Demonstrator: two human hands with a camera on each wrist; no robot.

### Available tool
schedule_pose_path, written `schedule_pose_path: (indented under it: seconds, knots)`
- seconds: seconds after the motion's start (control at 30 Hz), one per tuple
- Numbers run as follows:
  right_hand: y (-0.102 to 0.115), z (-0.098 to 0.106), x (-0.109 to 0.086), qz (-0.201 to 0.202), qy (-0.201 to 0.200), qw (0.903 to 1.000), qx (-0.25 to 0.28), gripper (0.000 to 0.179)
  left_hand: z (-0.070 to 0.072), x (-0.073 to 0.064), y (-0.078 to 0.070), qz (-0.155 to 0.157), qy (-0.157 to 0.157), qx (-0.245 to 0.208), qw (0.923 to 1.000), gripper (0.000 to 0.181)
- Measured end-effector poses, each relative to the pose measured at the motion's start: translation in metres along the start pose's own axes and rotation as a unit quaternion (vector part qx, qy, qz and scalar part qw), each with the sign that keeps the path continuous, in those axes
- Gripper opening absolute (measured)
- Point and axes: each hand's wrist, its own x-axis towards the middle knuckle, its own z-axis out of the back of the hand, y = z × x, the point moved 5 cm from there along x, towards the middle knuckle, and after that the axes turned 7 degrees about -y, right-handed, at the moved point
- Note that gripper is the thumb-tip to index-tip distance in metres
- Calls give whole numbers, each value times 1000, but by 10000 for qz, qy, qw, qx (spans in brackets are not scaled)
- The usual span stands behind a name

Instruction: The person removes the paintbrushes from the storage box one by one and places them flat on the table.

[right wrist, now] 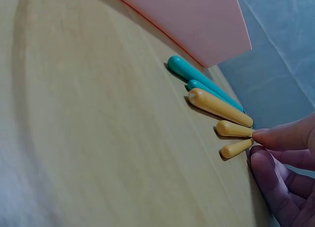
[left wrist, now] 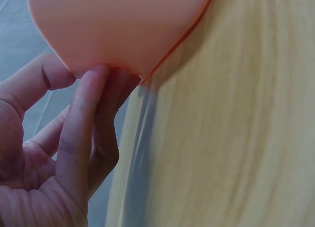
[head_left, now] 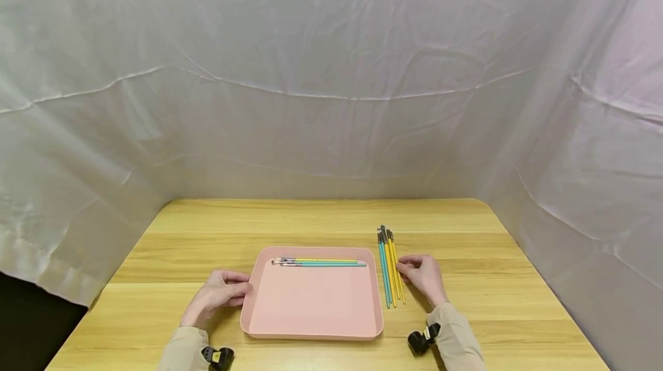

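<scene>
A pink tray (head_left: 312,308) lies on the table, and my left hand (head_left: 220,295) holds its left edge. In the left wrist view my thumb and fingers are on the wall of the tray (left wrist: 123,27). Inside it, near the far side, lie a yellow paintbrush (head_left: 326,260) and teal paintbrushes (head_left: 331,265), bristles to the left. Right of the tray, several teal and yellow paintbrushes lie side by side, bristles away from me. My right hand (head_left: 423,275) pinches a yellow paintbrush (right wrist: 236,148) at the right end of that row, thumb against the neighbouring yellow handle (right wrist: 231,129).
The wooden table (head_left: 466,233) has rounded far corners. Grey-white cloth (head_left: 331,129) hangs behind it and along both sides. A small black device is strapped to each wrist, over beige sleeves (head_left: 456,336).
</scene>
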Motion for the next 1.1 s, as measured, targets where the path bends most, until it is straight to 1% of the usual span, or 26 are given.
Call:
schedule_pose_path:
  seconds: [0.23,0.33,0.47,0.57,0.67,0.8,0.93,1.03,1.1]
  knots:
    - [-1,1,-1,-37,103,9997,218,24,0,0,0,28,-9,-37,10000,43]
    - [-1,1,-1,-99,276,9980,553,28,0,0,-1,28,-10,-33,10000,43]
    - [-2,3,-1,-240,470,9933,1027,32,0,0,-1,11,-3,-19,10000,44]
    - [-2,3,-1,-254,544,9915,1157,34,-1,-1,-2,13,12,-41,10000,44]
    - [-1,3,0,-208,600,9913,1154,35,-1,-1,-2,22,27,-74,10000,44]
    - [0,3,-2,-207,546,9917,1149,36,-1,-1,-2,19,51,-96,9999,44]
    - [2,2,-3,-200,421,9907,1281,36,-1,-1,-2,23,60,-93,9999,44]
    - [5,0,-4,-73,318,9904,1340,36,0,0,-1,31,58,-109,9999,45]
    - [9,-2,-4,94,284,9905,1345,35,0,0,0,33,52,-102,9999,45]
